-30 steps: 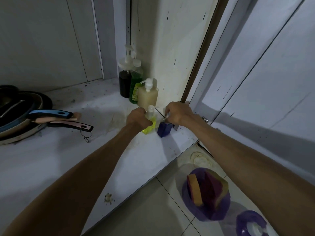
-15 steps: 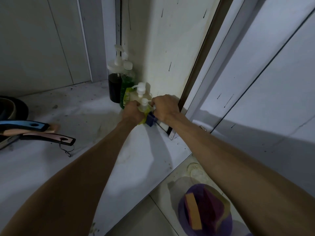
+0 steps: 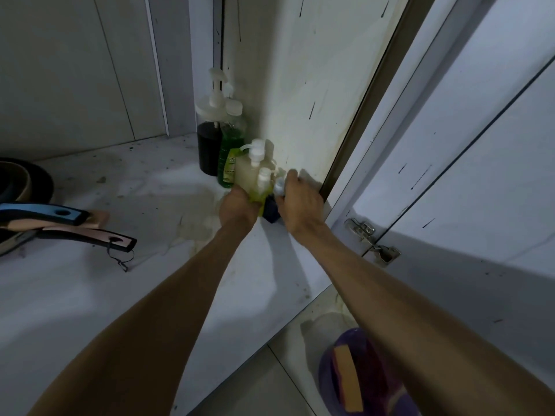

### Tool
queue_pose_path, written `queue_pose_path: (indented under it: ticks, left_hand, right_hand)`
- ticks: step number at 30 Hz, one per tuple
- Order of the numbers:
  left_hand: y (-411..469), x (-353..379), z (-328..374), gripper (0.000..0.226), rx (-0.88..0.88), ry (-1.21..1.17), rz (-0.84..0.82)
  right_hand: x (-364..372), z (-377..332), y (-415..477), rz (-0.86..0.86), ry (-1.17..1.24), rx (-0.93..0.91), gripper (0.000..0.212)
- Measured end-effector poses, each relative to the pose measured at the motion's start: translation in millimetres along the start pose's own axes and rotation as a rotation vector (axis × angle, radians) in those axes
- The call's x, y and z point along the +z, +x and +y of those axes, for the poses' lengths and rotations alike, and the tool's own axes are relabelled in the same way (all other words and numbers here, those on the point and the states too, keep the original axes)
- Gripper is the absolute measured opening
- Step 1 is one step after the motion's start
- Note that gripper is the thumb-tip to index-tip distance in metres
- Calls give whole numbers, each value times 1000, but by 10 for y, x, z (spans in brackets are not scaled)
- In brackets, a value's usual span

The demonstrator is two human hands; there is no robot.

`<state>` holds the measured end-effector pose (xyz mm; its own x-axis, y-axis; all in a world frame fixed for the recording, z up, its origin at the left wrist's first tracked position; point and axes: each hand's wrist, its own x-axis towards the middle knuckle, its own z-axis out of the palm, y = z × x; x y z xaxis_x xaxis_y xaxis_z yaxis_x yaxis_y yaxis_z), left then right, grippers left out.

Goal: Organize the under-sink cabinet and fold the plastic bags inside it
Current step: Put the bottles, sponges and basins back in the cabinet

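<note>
By the right cabinet wall (image 3: 300, 85), the left hand (image 3: 238, 207) grips the yellow pump bottle (image 3: 262, 187), the right hand (image 3: 300, 202) the dark blue bottle (image 3: 271, 213), just beside the cream bottle (image 3: 246, 172). A hard push could knock that one over.

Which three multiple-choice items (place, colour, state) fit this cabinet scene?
1. Where do the stacked frying pans lie? A) left on the white cabinet shelf B) on the floor C) by the hinge
2. What colour is the round plastic bowl on the floor? A) red B) white C) purple
3. What does the left hand do? A) lies flat B) grips the small yellow-green pump bottle C) holds a pan
Key: 1 A, they fill the shelf's left edge; 2 C, its wall shows purple; 3 B, fingers curl round it; the right hand grips a small dark blue bottle.
</note>
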<state>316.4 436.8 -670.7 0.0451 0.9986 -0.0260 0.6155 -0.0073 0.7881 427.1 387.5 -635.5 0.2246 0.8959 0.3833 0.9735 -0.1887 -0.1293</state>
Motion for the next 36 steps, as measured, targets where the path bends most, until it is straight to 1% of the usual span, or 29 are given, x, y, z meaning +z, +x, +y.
queue_pose_path:
  ticks: [1, 3, 5, 6, 8, 11, 15, 20, 25, 30, 33, 36]
  left_hand:
    - [4, 4, -2, 33, -5, -3, 8]
    - [24, 7, -10, 30, -22, -10, 16]
    - [42, 6, -19, 28, -43, -32, 12]
    - [54, 5, -27, 26, -48, -44, 10]
    - [83, 5, -52, 25, -47, -60, 11]
    - [98, 5, -76, 25, -22, -79, 20]
    - [91, 12, -110, 25, -5, -99, 28]
    - [21, 8, -78, 26, 16, -89, 31]
    - [-6, 46, -55, 29, 45, -100, -47]
    - [-1, 29, -21, 31, 39, -82, -68]
    - [-16, -6, -26, 33, 71, -28, -109]
    - [-55, -77, -47, 41, 122, 74, -204]
  right_hand:
    - [57, 22, -61, -35, 61, 54, 25]
    - [157, 86, -138, -138, 167, 125, 30]
    - [255, 134, -148, -232, 168, 148, 30]
    - [301, 148, -124, -245, 146, 165, 28]
    - [360, 136, -66, -246, 131, 197, 24]
    - [382, 106, 0, -268, 141, 154, 20]
    - [384, 115, -10, -264, 102, 111, 24]
    - [393, 124, -3, -272, 85, 107, 26]
    - [378, 125, 13, -280, 121, 127, 26]
    - [394, 125, 24, -282, 158, 153, 24]
    - [390, 131, 29, -309, 155, 173, 24]
    - [378, 141, 15, -351, 137, 226, 28]
